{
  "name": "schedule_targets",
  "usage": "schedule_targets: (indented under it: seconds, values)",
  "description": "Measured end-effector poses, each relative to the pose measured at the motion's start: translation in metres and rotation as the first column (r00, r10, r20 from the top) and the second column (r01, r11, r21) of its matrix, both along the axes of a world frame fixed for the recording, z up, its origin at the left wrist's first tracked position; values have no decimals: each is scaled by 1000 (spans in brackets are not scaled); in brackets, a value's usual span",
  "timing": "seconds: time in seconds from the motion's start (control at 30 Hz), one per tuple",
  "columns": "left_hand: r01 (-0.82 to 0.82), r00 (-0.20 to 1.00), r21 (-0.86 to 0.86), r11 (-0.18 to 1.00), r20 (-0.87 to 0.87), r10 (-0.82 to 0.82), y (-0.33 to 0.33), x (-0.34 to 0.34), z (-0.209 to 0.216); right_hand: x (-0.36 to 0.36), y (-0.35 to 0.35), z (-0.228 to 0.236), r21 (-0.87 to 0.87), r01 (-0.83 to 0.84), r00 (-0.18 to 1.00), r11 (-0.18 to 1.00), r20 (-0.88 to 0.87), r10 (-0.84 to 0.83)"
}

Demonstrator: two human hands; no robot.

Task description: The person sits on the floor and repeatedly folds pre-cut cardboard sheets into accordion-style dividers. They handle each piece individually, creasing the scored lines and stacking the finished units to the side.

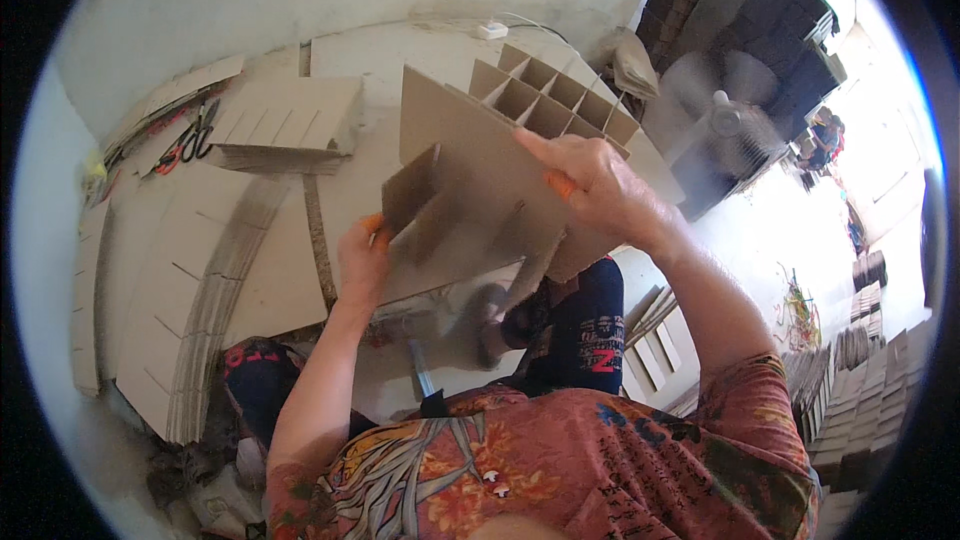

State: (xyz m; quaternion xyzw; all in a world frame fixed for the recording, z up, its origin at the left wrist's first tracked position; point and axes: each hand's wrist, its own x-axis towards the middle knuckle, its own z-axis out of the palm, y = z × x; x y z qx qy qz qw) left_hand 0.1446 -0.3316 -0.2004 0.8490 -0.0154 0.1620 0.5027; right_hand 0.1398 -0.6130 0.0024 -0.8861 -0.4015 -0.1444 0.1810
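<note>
Tabletop [348, 202] partly invisible behind cardboard sheet [490, 165]

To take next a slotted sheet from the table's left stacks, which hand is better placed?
Likely the left hand: nearer the slotted stacks, though holding a cardboard piece; the right hand grips a larger sheet, farther away.
</note>
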Motion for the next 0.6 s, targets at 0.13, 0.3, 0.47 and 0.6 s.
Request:
schedule_targets:
  seconds: [0.13,0.3,0.47,0.6]
  values:
    - [-22,995,21,1000,101,20,6,-4,-5,-4,12,-4,-74,8,1000,997,-1,-8]
    - [-83,995,-65,994,42,86,16,-11,7,-5,22,8,-125,62,998,990,-13,-64]
    - [-133,988,-56,990,67,136,13,-21,11,-3,29,-2,-95,65,998,993,-14,-66]
    - [-157,945,-82,984,278,174,10,-38,26,-4,27,0,17,128,991,992,-36,-127]
